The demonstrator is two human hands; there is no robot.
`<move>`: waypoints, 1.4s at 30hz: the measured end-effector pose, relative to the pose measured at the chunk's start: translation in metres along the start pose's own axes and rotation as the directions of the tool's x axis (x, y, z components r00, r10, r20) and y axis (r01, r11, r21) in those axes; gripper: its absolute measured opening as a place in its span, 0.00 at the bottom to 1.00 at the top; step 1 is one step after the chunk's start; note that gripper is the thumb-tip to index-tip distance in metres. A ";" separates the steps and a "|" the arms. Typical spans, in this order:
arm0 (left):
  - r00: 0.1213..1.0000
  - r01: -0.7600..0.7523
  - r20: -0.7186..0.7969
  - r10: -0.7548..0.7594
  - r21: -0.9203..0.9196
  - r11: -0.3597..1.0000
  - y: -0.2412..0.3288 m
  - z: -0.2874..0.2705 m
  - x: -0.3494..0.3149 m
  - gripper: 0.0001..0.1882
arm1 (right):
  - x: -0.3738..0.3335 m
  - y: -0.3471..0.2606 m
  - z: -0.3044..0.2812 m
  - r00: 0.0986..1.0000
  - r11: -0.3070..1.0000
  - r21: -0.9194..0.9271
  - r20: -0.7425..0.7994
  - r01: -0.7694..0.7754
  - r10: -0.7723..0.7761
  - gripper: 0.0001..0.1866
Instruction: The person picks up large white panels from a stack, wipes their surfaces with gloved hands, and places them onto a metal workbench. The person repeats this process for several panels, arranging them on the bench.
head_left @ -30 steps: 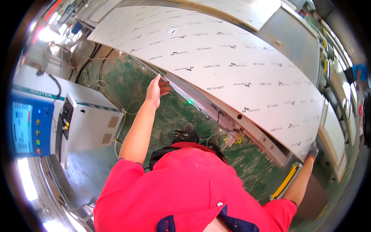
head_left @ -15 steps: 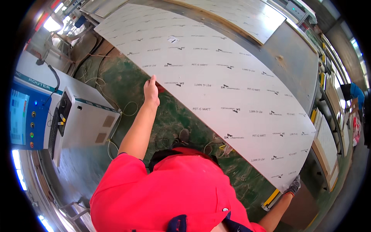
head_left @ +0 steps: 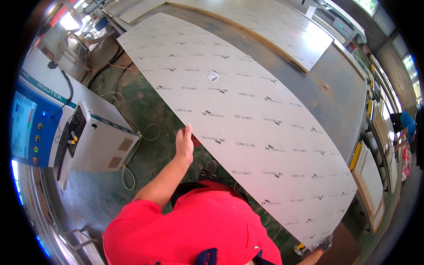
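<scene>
Green floor [head_left: 154,152] spreads beneath us, with a grey counter [head_left: 304,90] at upper right and a control cabinet [head_left: 104,148] at left. Compared with half a second ago, our white printed panel [head_left: 247,128], crossing the frame's middle, sits lower, baring more counter. Our gloved right hand [head_left: 325,243] grips its lower-right corner; our left hand [head_left: 184,145] meets its near edge, fingers partly hidden, so we cannot tell its grip.

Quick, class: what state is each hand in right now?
Left hand: closed on the long edge of the white panel.
Right hand: gloved, holding the panel's near corner.
</scene>
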State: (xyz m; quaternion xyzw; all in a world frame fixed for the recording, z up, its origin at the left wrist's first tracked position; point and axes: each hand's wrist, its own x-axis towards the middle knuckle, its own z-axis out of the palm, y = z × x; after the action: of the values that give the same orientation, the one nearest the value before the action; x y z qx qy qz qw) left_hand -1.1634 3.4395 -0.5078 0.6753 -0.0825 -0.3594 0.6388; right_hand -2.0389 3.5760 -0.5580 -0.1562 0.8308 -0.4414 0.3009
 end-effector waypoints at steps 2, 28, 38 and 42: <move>0.999 0.035 0.039 -0.036 0.038 0.999 0.002 -0.008 -0.001 0.18 | -0.003 -0.013 0.013 0.999 0.992 -0.127 -0.045 0.001 -0.006 0.28; 0.892 -0.203 -0.396 0.217 0.077 0.976 0.043 -0.011 0.106 0.26 | -0.148 -0.309 0.558 0.483 0.332 -0.354 0.698 0.875 -0.528 0.28; 0.991 -0.077 -0.131 0.003 -0.560 0.825 0.025 -0.010 0.122 0.26 | -0.049 -0.329 0.612 0.519 0.174 -0.517 0.657 0.838 -0.548 0.29; 0.951 0.309 0.239 -0.195 -0.731 0.608 0.020 -0.025 0.117 0.28 | -0.045 -0.336 0.560 0.415 -0.104 -0.558 0.717 0.823 -0.560 0.20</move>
State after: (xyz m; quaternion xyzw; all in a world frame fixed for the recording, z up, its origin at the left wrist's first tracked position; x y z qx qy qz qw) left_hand -1.0566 3.3892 -0.5360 0.3232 0.1289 -0.4917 0.7982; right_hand -1.6489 3.0532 -0.5043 -0.7529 0.6580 0.0072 -0.0123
